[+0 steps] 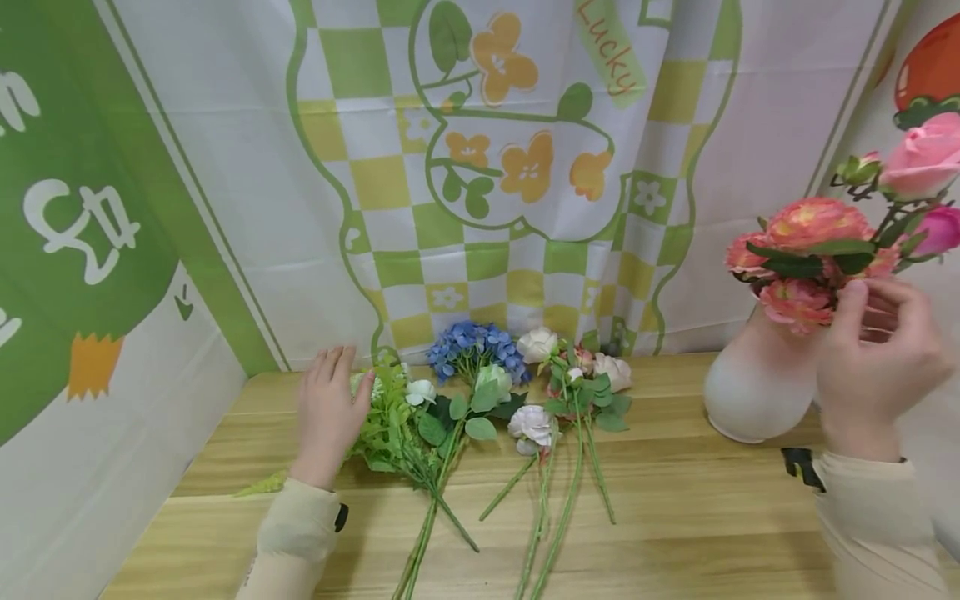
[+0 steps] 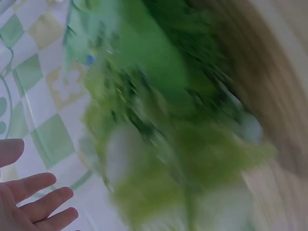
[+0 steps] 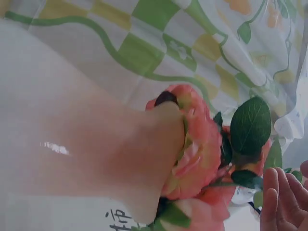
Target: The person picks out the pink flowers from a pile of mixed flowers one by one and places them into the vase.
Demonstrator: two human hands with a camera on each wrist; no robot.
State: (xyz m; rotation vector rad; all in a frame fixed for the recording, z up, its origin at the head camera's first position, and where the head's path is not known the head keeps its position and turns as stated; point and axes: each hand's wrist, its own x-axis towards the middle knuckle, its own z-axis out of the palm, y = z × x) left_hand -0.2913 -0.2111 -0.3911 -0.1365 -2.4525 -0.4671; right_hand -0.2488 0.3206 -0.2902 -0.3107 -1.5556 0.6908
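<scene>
My left hand point(image 1: 330, 408) rests with its fingers spread against the left side of the leafy green sprays point(image 1: 382, 425). In the left wrist view those sprays are blurred beside the fingers. At the right, a white-and-pink vase point(image 1: 757, 383) stands upright with coral peonies point(image 1: 817, 225) in its mouth. My right hand point(image 1: 885, 358) is raised beside these blooms, thumb and fingers bent near the lower petals and leaves. Whether a stem lies between its fingertips is hidden. Pink roses point(image 1: 922, 158) rise above that hand, their lower stems out of sight.
On the wooden table point(image 1: 675, 517), a blue hydrangea point(image 1: 480, 350) and pale roses point(image 1: 534, 425) lie with their stems toward me. A small green leaf tip point(image 1: 262, 485) lies left of my left wrist. Behind the table hangs a checked cloth point(image 1: 517, 258).
</scene>
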